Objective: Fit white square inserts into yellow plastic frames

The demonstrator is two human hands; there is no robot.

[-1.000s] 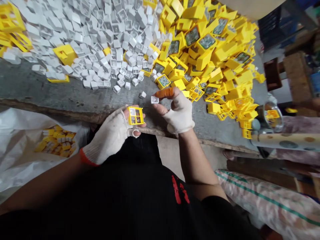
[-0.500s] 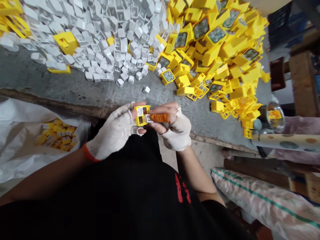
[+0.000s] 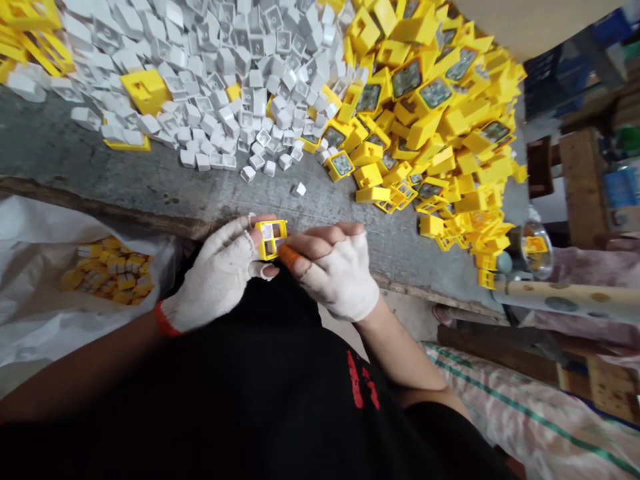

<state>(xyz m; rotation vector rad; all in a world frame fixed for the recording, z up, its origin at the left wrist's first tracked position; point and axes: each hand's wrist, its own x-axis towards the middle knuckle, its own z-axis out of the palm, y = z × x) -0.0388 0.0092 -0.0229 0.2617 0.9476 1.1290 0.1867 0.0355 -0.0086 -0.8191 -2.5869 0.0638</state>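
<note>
My left hand (image 3: 215, 273), in a white fingerless glove with an orange cuff, grips a small yellow plastic frame (image 3: 273, 241) between fingers and thumb. One white keycap-like piece (image 3: 267, 231) sits in the frame's upper left compartment. My right hand (image 3: 337, 270), gloved the same way, has its fingers closed at the frame's right side. An orange cover (image 3: 294, 259) wraps one of its fingers. Whatever lies between the right fingertips is hidden. Beyond both hands, a single white cap (image 3: 299, 189) rests on the grey table (image 3: 210, 193).
Loose white caps (image 3: 210, 80) are heaped at the back left. Yellow housings and frames (image 3: 425, 100) pile up at the back right. A white sack (image 3: 30, 267) at the left contains yellow-and-white pieces (image 3: 120, 270). At lower right lies a green-striped sack (image 3: 540, 413).
Both hands have shifted slightly left and down in view with the frame. The white cap visible at my right fingertips earlier is now hidden behind the turned right hand.
</note>
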